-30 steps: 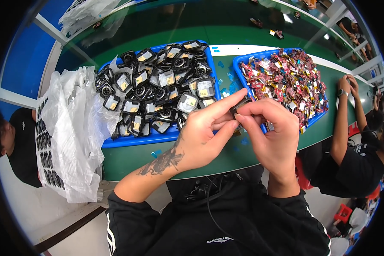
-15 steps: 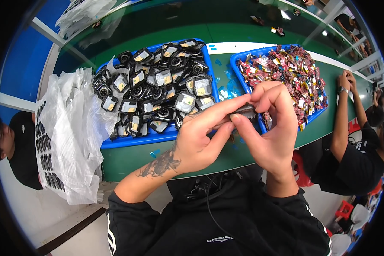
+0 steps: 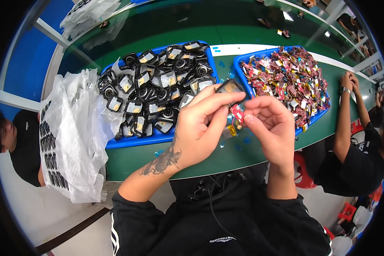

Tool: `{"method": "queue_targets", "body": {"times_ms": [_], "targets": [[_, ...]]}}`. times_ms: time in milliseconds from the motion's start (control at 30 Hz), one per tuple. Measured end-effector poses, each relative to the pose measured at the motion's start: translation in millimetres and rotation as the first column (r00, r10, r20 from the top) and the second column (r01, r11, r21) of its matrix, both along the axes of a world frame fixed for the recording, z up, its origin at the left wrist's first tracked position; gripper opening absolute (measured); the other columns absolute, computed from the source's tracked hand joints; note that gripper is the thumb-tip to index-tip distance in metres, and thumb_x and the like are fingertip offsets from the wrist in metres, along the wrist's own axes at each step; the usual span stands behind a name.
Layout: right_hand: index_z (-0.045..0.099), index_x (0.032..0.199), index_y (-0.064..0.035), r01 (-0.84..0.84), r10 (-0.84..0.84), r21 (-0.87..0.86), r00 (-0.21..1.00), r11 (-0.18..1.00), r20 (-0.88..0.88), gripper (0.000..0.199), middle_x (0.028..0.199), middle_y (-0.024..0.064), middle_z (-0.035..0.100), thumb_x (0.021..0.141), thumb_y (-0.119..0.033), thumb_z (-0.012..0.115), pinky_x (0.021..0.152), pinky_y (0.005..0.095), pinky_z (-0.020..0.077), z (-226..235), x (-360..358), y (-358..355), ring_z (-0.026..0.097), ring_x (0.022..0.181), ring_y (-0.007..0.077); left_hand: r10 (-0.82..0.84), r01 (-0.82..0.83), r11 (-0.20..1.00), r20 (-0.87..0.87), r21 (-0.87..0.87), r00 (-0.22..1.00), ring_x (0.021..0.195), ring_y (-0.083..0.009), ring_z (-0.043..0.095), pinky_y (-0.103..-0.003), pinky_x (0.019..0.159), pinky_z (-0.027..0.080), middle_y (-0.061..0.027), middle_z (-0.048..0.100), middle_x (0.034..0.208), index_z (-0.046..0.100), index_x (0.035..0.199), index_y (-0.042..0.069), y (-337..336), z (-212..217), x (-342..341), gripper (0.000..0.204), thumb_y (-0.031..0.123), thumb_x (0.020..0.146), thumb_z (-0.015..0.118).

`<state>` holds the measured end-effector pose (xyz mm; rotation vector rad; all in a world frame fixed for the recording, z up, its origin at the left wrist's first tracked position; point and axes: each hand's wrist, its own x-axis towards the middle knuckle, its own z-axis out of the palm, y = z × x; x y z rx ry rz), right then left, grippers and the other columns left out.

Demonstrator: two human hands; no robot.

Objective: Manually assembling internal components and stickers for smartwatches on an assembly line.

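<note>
My left hand (image 3: 200, 123) holds a small black housing with a clear window (image 3: 228, 86) between thumb and fingers, raised over the green table's front edge. My right hand (image 3: 271, 126) pinches a small red and yellow flat part (image 3: 237, 114) just below that housing, close against the left fingers. Behind my left hand lies a blue tray (image 3: 128, 143) heaped with several more black housings (image 3: 158, 91). A second blue tray (image 3: 239, 77) behind my right hand is piled with red and yellow parts (image 3: 288, 79).
A stack of clear plastic bags (image 3: 72, 128) hangs over the green table (image 3: 209, 155) at the left. A seated person in black (image 3: 15, 141) is at the far left. Another person's arms (image 3: 350, 111) rest on the table at the right.
Both hands have lifted and parted slightly. The black housing now shows above my left fingers, and the red part is visible in my right fingertips.
</note>
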<state>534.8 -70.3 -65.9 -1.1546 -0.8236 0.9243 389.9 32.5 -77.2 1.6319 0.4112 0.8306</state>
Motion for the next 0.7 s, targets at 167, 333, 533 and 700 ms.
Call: {"method": "queue_targets", "body": {"times_ms": [167, 333, 533, 700], "targets": [[0.06, 0.109, 0.007, -0.062, 0.062, 0.012, 0.997, 0.998, -0.05, 0.022, 0.093, 0.0088, 0.066, 0.087, 0.005, 0.062, 0.08, 0.0238, 0.0527, 3.1, 9.1, -6.1, 0.064, 0.088, 0.0118, 0.027, -0.004, 0.932, -0.057, 0.361, 0.998, 0.095, -0.0223, 0.066, -0.028, 0.08, 0.052, -0.0178, 0.062, 0.113, 0.071, 0.104, 0.002, -2.5, 10.1, -0.9, 0.029, -0.009, 0.079, 0.063], [0.06, 0.107, 0.0069, -0.045, 0.046, -0.01, 0.999, 0.999, 0.016, 0.02, 0.094, 0.009, 0.065, 0.087, 0.005, 0.063, 0.08, 0.0234, 0.0527, 2.1, 11.7, -9.5, 0.063, 0.088, 0.0115, 0.08, -0.051, 0.913, -0.057, 0.405, 0.995, 0.095, -0.023, 0.067, -0.029, 0.079, 0.054, -0.0162, 0.066, 0.107, 0.071, 0.104, 0.0, -3.5, 9.4, -1.0, 0.029, -0.008, 0.076, 0.068], [0.06, 0.091, 0.004, -0.061, 0.064, -0.029, 0.991, 0.998, 0.116, 0.004, 0.092, 0.0061, 0.06, 0.088, 0.003, 0.061, 0.072, 0.0224, 0.0509, 5.6, 14.4, -13.4, 0.058, 0.084, 0.0089, 0.086, -0.044, 0.894, -0.073, 0.446, 0.994, 0.094, -0.0241, 0.068, -0.03, 0.08, 0.055, -0.0169, 0.067, 0.105, 0.071, 0.101, -0.001, -4.3, 8.8, -0.2, 0.027, -0.007, 0.075, 0.069], [0.058, 0.086, 0.0016, 0.07, -0.058, -0.009, 0.888, 0.998, 0.456, 0.004, 0.088, 0.0058, 0.055, 0.086, 0.001, 0.062, 0.068, 0.0244, 0.0483, 12.1, 7.1, -14.1, 0.056, 0.079, 0.0113, -0.088, 0.118, 0.98, -0.178, 0.163, 0.98, 0.077, -0.0127, 0.065, -0.022, 0.067, 0.051, -0.0102, 0.068, 0.09, 0.07, 0.095, -0.003, -2.4, 3.8, -2.3, 0.013, 0.001, 0.082, 0.068]]}}
